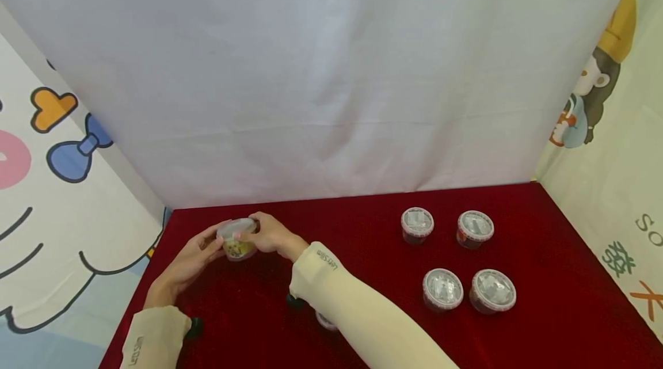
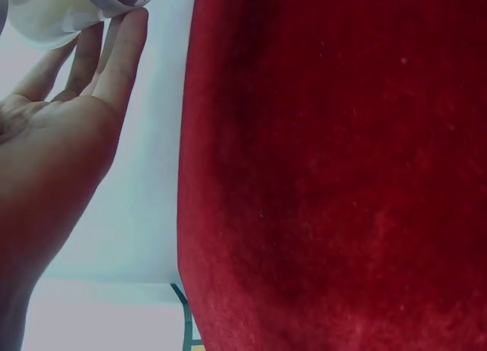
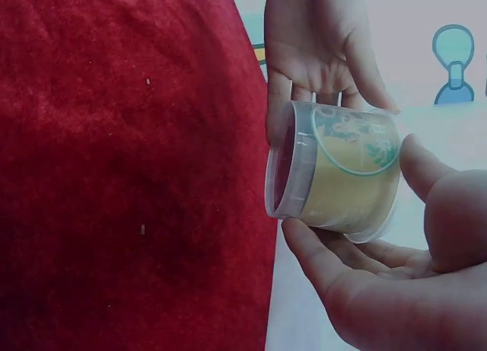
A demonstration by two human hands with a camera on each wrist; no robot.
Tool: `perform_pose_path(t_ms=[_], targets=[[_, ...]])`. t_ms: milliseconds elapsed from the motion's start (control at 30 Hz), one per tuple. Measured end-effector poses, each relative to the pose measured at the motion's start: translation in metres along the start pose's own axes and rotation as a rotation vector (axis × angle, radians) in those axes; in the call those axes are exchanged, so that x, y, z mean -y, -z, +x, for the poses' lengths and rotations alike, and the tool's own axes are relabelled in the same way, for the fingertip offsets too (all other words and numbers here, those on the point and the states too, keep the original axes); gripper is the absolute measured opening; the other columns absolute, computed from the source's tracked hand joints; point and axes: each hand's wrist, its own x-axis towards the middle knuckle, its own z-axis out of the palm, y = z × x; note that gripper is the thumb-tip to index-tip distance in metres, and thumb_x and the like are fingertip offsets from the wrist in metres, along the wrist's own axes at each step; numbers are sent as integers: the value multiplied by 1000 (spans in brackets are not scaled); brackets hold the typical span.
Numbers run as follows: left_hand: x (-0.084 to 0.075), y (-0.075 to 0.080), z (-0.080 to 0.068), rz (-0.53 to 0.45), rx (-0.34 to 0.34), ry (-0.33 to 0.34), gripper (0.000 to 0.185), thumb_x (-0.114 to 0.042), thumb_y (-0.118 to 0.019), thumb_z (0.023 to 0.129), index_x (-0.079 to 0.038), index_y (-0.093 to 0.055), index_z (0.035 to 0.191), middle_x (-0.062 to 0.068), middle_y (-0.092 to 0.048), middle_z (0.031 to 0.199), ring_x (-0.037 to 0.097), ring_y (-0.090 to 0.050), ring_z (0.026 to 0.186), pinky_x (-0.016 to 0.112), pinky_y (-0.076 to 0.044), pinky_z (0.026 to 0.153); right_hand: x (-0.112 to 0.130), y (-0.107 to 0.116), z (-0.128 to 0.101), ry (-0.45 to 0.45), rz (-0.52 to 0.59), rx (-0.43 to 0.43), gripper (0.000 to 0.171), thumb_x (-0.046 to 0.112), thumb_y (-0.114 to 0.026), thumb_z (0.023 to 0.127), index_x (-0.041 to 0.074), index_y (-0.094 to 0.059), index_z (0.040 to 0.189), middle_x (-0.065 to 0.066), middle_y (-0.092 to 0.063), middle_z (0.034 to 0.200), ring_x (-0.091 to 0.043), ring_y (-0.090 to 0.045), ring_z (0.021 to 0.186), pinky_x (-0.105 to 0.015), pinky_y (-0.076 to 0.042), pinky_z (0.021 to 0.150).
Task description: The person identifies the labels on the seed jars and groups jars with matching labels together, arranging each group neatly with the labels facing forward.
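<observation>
Both hands hold one small plastic tub point(image 1: 239, 245) near the far left of the red table. It has a pale translucent lid and a yellowish body with a printed pattern; the right wrist view shows a green curved line on its side point(image 3: 350, 183). My left hand point(image 1: 189, 257) grips it from the left, its fingers reaching the base rim in the left wrist view. From the other side my right hand point(image 1: 273, 238) grips it, thumb at the lid end and fingers at the base. Tilted wrist cameras show the tub lying sideways.
Several lidded tubs stand on the right of the red cloth point(image 1: 362, 254): two behind, a tub point(image 1: 417, 224) and another point(image 1: 475, 228), and two in front, a tub point(image 1: 442, 289) and its neighbour point(image 1: 493, 291). One more tub point(image 1: 326, 322) is mostly hidden under the right sleeve. A white curtain point(image 1: 331, 81) hangs behind.
</observation>
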Motion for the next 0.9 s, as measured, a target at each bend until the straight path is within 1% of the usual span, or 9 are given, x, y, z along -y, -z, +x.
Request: perform_pose_path(t_ms=[100,200,267,400,500,567,733,900], targets=[[1,1,0,25,4,1,62,-22,-46,115,7,-22,164,-13,-49,142,-6,-57,123,18,-50,102,-1,-2,2,-5,-29,-9,62,29,-73,103,1,-49,153,-14,-61,144,-27,-59,131,-40,-52,106],[2,1,-1,48,-7,12,63,-22,-49,115,5,-22,165,-6,-49,145,-6,-58,122,17,-50,101,-1,-4,4,-9,-67,-28,63,28,-75,102,3,-50,154,-13,-60,146,-27,-58,133,-39,-50,109],[2,1,-1,67,-21,24,64,-22,-51,114,3,-23,166,2,-48,149,-7,-58,121,16,-49,100,-1,-5,5,-6,-93,-38,63,27,-76,101,3,-50,154,-13,-60,147,-27,-58,134,-38,-50,110],[4,1,1,88,-44,45,66,-21,-56,112,0,-24,166,19,-39,160,-11,-55,121,13,-48,99,-1,-7,9,3,-140,-51,63,24,-76,100,4,-49,154,-14,-60,148,-28,-58,135,-39,-49,111],[6,2,3,91,-51,51,68,-20,-58,111,-1,-24,167,28,-32,164,-12,-55,121,12,-47,99,-2,-9,11,5,-176,-62,64,22,-77,100,4,-49,154,-13,-59,148,-28,-58,136,-38,-50,111],[8,2,3,97,-52,51,69,-20,-59,111,-1,-24,167,30,-30,164,-11,-55,120,12,-46,99,-2,-10,11,0,-193,-70,65,22,-78,99,5,-48,155,-13,-60,148,-27,-58,136,-38,-50,110],[14,3,4,110,-60,48,69,-17,-61,110,-1,-26,166,29,-30,164,-12,-55,119,12,-47,97,-2,-12,11,-25,-211,-77,68,23,-81,97,5,-49,154,-14,-62,145,-27,-60,132,-38,-52,107],[15,1,5,126,-57,25,69,-13,-63,108,2,-27,165,32,-32,163,-13,-54,119,12,-48,97,-4,-13,11,-25,-236,-73,68,21,-82,96,4,-48,153,-15,-64,141,-28,-62,129,-38,-54,104]])
